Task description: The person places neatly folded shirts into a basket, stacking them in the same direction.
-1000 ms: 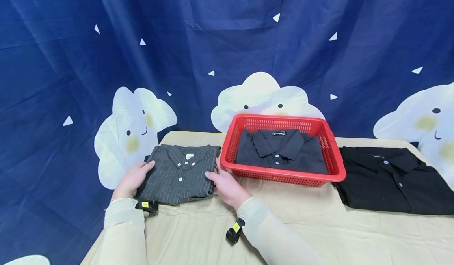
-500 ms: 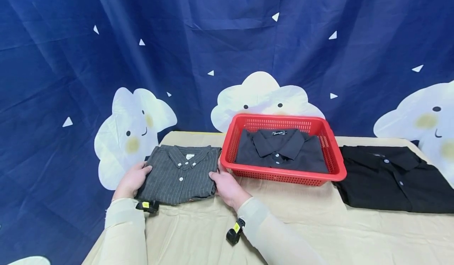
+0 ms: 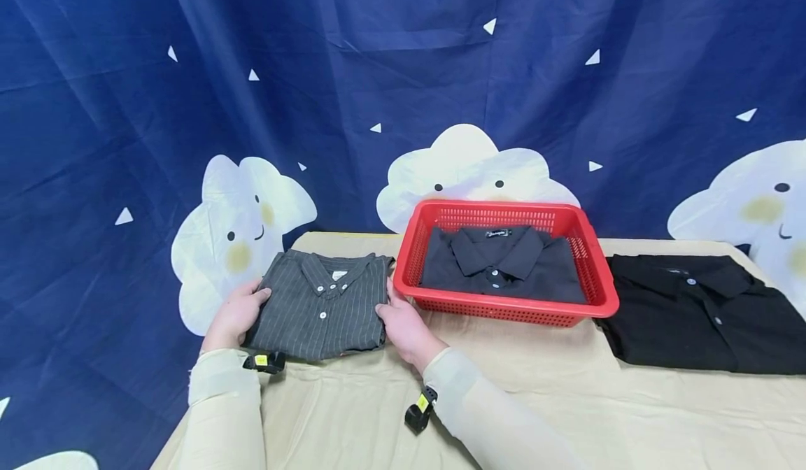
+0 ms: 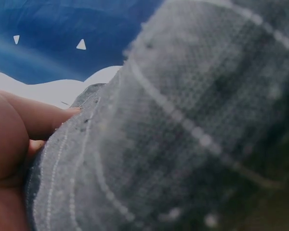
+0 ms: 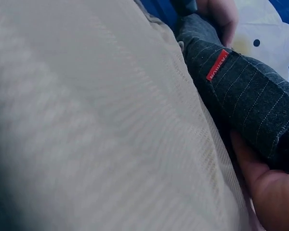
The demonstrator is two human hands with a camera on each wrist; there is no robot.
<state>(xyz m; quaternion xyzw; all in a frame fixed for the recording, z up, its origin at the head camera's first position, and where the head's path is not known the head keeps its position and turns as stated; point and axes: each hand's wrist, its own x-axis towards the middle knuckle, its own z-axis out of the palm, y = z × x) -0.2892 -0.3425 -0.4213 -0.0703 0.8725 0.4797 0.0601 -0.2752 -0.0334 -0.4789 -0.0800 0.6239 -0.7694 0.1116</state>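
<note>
A folded dark grey pinstriped shirt (image 3: 315, 326), collar up and with white buttons, is held between both hands at the left of the head view. My left hand (image 3: 234, 315) grips its left side, the thumb lying on top. On the opposite side, my right hand (image 3: 408, 329) pinches the right edge beside the red basket, thumb on top and fingers partly hidden behind the cloth. The left wrist view shows the striped cloth (image 4: 183, 120) close up beside the thumb. In the right wrist view, a red label (image 5: 217, 65) shows on the shirt's near folded edge.
Just right of the right hand stands a red plastic basket (image 3: 504, 303) with a folded dark shirt (image 3: 497, 267) inside. Further right, a folded black shirt (image 3: 705, 323) lies on the beige-covered table (image 3: 352, 414). A blue curtain (image 3: 340, 92) with clouds hangs behind.
The right thumb has slid slightly right, toward the shirt's edge. The striped shirt's far edge has risen a little. Basket and other shirts stay in place; the view has shifted slightly.
</note>
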